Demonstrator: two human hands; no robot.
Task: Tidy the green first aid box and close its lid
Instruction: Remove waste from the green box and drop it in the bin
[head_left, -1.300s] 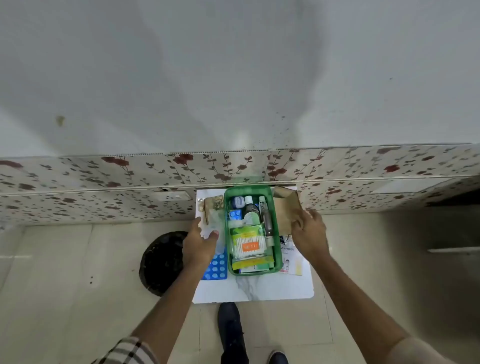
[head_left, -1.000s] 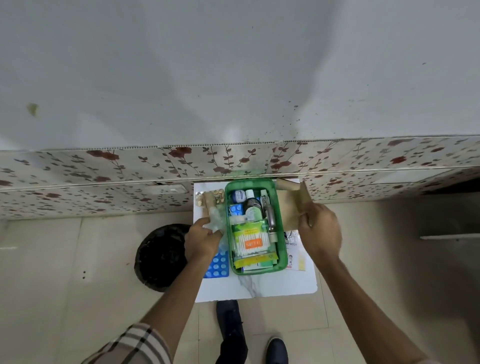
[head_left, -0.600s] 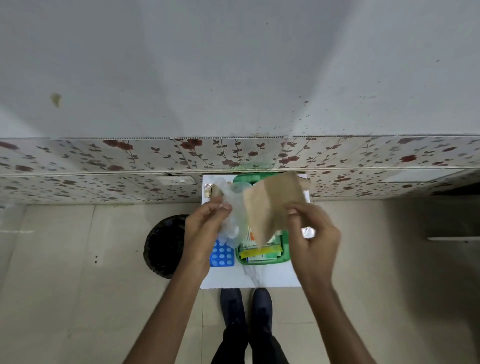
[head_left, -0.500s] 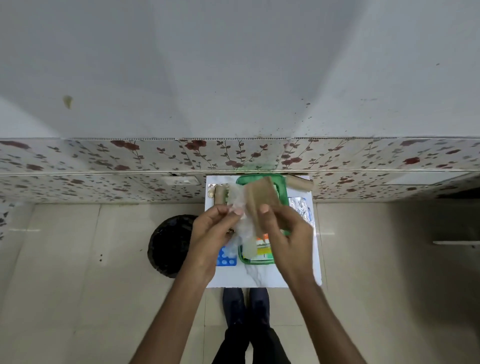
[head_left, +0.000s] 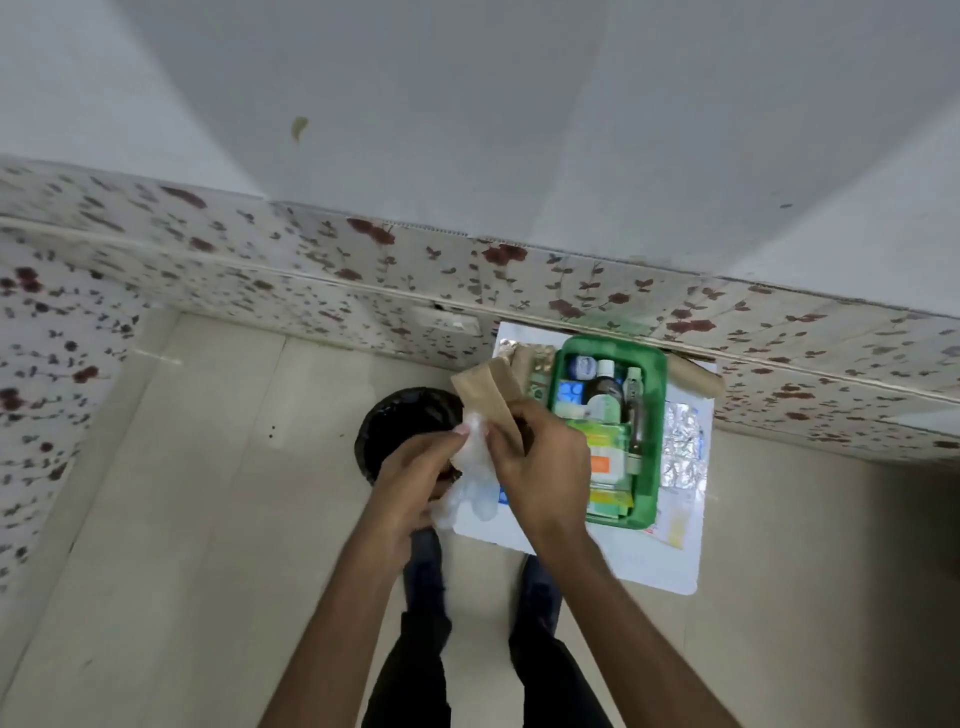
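The green first aid box (head_left: 655, 415) lies open on a small white table (head_left: 649, 561), packed with bottles, packets and a cotton-swab box. No lid is in view. To its left, my two hands meet above the table's left edge. My left hand (head_left: 410, 483) grips a crumpled clear plastic wrapper (head_left: 470, 486). My right hand (head_left: 540, 467) pinches a brown paper piece (head_left: 485, 395), held against the plastic. A foil blister strip (head_left: 680, 447) lies on the table right of the box.
A round black bin (head_left: 400, 421) stands on the floor left of the table, partly under my hands. A brown roll (head_left: 693, 376) lies at the table's back right. The flower-patterned wall base (head_left: 311, 280) runs behind. My legs stand below the table's front edge.
Both hands picked up the plastic wrapper and brown paper from beside the box, brought them together, then carried them left toward the black bin. The view swung left.
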